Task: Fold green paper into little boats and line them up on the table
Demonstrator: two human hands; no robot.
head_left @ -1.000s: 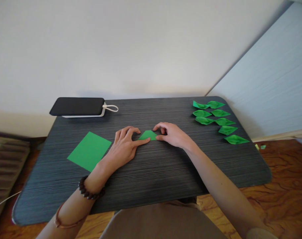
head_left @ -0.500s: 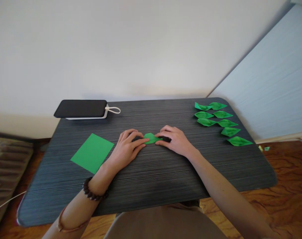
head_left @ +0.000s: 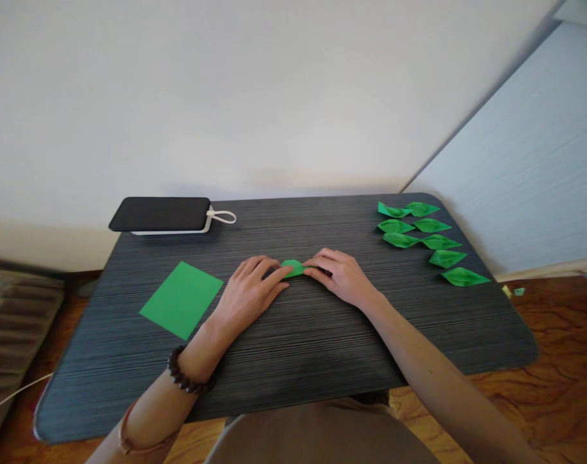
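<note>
Between my two hands, low over the middle of the table, is a small piece of folded green paper (head_left: 294,267). My left hand (head_left: 252,289) is closed on its left end, the fingers covering part of it. The fingertips of my right hand (head_left: 339,276) pinch its right end. To the left of my left hand lies a flat green paper sheet (head_left: 182,300), turned like a diamond. Several folded green paper pieces (head_left: 394,240), leaf-like with pointed ends, stand in rows at the table's right side.
A black phone-like slab (head_left: 162,214) rests on a white block at the back left, with a white cable loop (head_left: 224,216) beside it. The dark table (head_left: 293,351) has its back edge near a pale wall (head_left: 283,96).
My left thumb and fingers have shifted slightly over the folded paper, hiding more of its left end. The view has moved a little; the other papers lie as before.
</note>
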